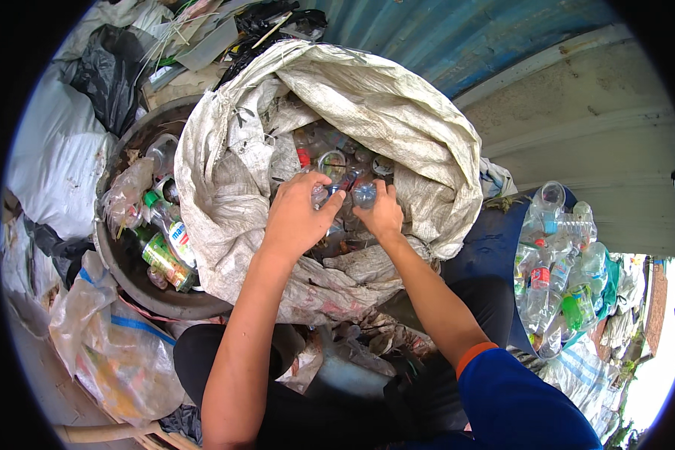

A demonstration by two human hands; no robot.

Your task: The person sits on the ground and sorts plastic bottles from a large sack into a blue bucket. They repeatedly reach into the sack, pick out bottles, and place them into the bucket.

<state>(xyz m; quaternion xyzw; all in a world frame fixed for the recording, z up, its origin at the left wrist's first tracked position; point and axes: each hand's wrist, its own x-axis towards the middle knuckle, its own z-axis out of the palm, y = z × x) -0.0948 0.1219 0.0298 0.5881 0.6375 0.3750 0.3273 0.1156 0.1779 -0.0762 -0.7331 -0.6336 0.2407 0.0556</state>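
Note:
A large white woven sack point(427, 129) stands before me with its rim rolled outward, and both hands reach into its mouth. Clear plastic bottles and cups point(332, 164) lie inside it, one with a red part point(303, 157). The thumb and fingers of my right hand point(383, 214) are around a small clear plastic container point(364, 195). My left hand point(302, 211) is just to the left, its thumb and fingers curved over clear plastic point(319, 194). Whether it grips that piece cannot be made out, since the hand hides part of it.
Left of the sack sits a round dark basin point(109, 236) holding bottles point(166, 261). At right, a blue drum point(484, 244) lies tilted, with plastic bottles point(562, 281) at its mouth. Corrugated metal sheeting point(405, 34) stands behind. Filled plastic bags point(112, 349) lie at lower left.

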